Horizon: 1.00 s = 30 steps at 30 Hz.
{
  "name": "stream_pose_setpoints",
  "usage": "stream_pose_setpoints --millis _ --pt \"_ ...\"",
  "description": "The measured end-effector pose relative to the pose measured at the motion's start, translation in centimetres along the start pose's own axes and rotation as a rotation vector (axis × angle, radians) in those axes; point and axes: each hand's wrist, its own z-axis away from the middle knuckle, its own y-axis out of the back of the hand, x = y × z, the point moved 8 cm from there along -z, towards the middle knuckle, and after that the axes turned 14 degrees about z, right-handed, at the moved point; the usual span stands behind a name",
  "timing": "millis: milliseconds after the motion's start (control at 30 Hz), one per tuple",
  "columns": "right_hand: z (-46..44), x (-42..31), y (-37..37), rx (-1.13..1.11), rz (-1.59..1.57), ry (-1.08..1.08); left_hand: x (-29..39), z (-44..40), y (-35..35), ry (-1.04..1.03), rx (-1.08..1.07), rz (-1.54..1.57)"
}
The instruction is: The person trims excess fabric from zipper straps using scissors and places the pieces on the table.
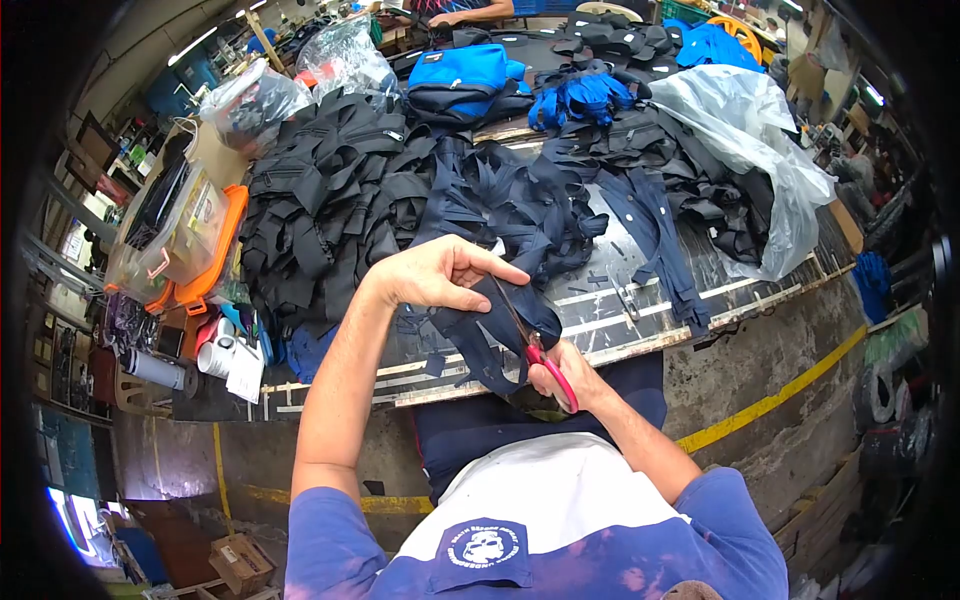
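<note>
My right hand (568, 377) is closed around the handles of scissors (536, 352) with pink-red grips. Their dark blades point up and away from me, against a navy fabric strip (480, 340). At the strip's upper part is my left hand (455, 275), with thumb and index finger closing on the cloth near the blade tips. The strip hangs in loops over the table's front edge. Just beyond my hands lies a tangled heap of navy strips (515, 205).
A big pile of black fabric pieces (325, 190) covers the table's left side. A blue and black bag (458, 80) sits at the back. Clear plastic sheeting (750, 130) drapes over dark pieces at right. An orange-lidded plastic box (190, 240) stands left. Another person's arm (475, 14) shows beyond.
</note>
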Motion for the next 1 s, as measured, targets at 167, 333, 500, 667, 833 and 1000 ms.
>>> stream_pose_setpoints --millis 167,333,500,667,833,1000 --pt "0.4 0.3 -0.4 -0.013 -0.117 -0.043 0.5 0.2 -0.4 -0.009 0.007 0.056" --pt "0.7 1.6 -0.4 -0.019 -0.154 -0.1 -0.3 0.1 0.1 0.044 0.006 -0.014" --pt "0.8 -1.3 0.4 0.132 -0.134 0.13 0.4 -0.1 -0.7 -0.001 0.019 0.036" --pt "0.8 -1.0 0.1 0.112 -0.262 0.055 0.4 -0.2 -1.1 0.019 -0.004 -0.079" --pt "0.1 1.0 0.1 0.088 -0.226 -0.004 0.3 -0.4 -0.7 -0.043 0.048 -0.118" --pt "-1.3 -0.7 2.0 0.323 -0.296 0.115 0.3 -0.9 -1.4 -0.07 0.077 -0.044"
